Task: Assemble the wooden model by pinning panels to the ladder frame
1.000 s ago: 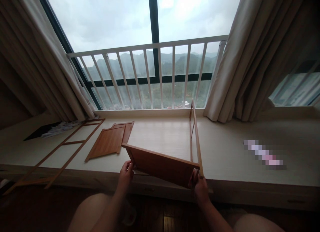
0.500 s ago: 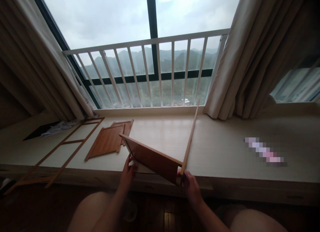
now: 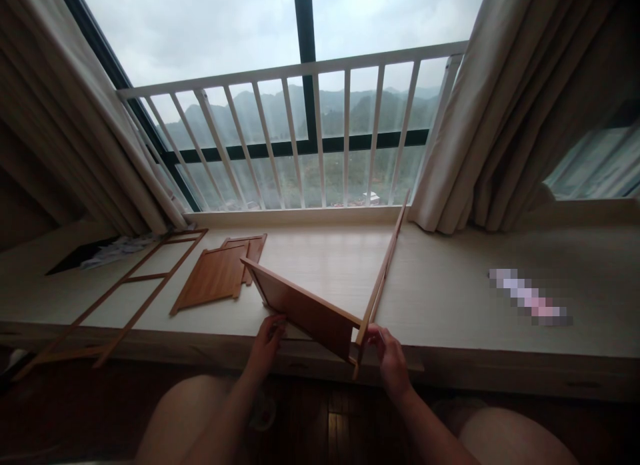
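A brown wooden shelf panel (image 3: 305, 301) stands tilted at the front edge of the window ledge, joined or held at its right end against a slim wooden side frame (image 3: 383, 275). My left hand (image 3: 267, 338) is closed at the panel's lower edge, fingertips partly hidden beneath it. At the outer side of the corner where panel and frame meet, my right hand (image 3: 391, 358) has its fingers curled against the side frame; whether a small part is also between them is hidden. To the left, two more wooden panels (image 3: 213, 278) lie overlapping, near a ladder-like wooden frame (image 3: 145, 277).
The pale ledge (image 3: 450, 285) runs across below a window with a white railing (image 3: 320, 68). Curtains (image 3: 450, 151) hang at both sides. A blurred-out pinkish item (image 3: 530, 298) lies on the right. A dark flat sheet with crumpled white material (image 3: 117, 250) lies far left.
The side frame has tilted a little, and now shows more than one rail. My left hand has shifted right along the panel's lower edge. My right hand has changed its finger position at the corner.
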Tool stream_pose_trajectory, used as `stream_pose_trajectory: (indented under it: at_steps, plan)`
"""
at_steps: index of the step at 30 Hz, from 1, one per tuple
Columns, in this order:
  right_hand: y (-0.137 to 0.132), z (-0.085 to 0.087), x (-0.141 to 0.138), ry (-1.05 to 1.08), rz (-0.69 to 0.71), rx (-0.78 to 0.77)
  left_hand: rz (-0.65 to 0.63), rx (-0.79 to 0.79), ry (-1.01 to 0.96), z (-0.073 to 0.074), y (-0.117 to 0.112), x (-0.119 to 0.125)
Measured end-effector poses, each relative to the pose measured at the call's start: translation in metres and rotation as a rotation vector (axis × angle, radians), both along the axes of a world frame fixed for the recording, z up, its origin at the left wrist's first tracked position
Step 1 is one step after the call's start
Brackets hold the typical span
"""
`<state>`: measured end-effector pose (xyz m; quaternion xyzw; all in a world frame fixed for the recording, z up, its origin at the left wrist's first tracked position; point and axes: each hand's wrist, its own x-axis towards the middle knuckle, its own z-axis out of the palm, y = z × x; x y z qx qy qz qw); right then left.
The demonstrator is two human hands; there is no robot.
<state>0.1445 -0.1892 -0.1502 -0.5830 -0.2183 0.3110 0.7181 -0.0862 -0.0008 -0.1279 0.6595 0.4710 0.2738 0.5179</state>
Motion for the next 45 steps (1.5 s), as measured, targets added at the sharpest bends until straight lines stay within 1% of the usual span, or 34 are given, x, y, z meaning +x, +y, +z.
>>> stream_pose_trajectory:
  at_steps: [3, 7, 13, 16, 20, 22, 26, 27, 29, 31, 33, 36, 41, 43, 45]
  plan:
    - [-0.002, -0.001, 0.001, -0.001, -0.021, -0.046, -0.021, -0.012, 0.004, 0.002, -0.004, 0.002]
    - [-0.001, -0.002, -0.006, 0.017, 0.019, -0.094, -0.033, -0.035, 0.006, 0.005, -0.006, 0.003]
    - [0.0, 0.002, -0.011, -0.011, 0.128, -0.083, -0.109, -0.097, 0.023, 0.006, -0.009, 0.002]
    - [-0.001, 0.002, -0.012, -0.023, 0.153, -0.071, -0.129, -0.084, 0.022, 0.006, -0.011, 0.003]
    - [-0.001, 0.0, -0.017, -0.037, 0.195, -0.059, -0.098, -0.001, 0.011, 0.005, -0.009, 0.004]
    - [-0.002, 0.002, -0.022, -0.058, 0.262, -0.048, -0.077, 0.031, 0.016, 0.003, -0.008, 0.005]
    - [-0.004, 0.011, -0.03, -0.125, 0.464, -0.037, 0.004, 0.081, 0.04, -0.001, -0.008, 0.008]
    - [-0.004, 0.014, -0.03, -0.135, 0.491, -0.037, 0.027, 0.088, 0.049, -0.001, -0.008, 0.008]
    - [-0.003, 0.015, -0.03, -0.153, 0.487, -0.024, 0.034, 0.084, 0.069, -0.001, -0.01, 0.01]
    - [0.0, 0.014, -0.028, -0.173, 0.42, 0.001, -0.024, 0.05, 0.084, 0.0, -0.014, 0.012]
    - [0.002, 0.011, -0.023, -0.189, 0.33, 0.009, -0.119, -0.013, 0.096, -0.001, -0.021, 0.014]
    - [0.004, 0.007, -0.014, -0.184, 0.258, -0.019, -0.277, -0.171, 0.122, -0.005, -0.036, 0.02]
    - [0.005, 0.004, -0.01, -0.201, 0.298, -0.093, -0.573, -0.489, 0.114, -0.012, -0.064, 0.029]
    - [0.005, 0.004, -0.011, -0.223, 0.32, -0.126, -0.639, -0.575, 0.085, -0.014, -0.072, 0.031]
    - [0.005, 0.004, -0.013, -0.253, 0.329, -0.144, -0.656, -0.624, 0.054, -0.016, -0.079, 0.034]
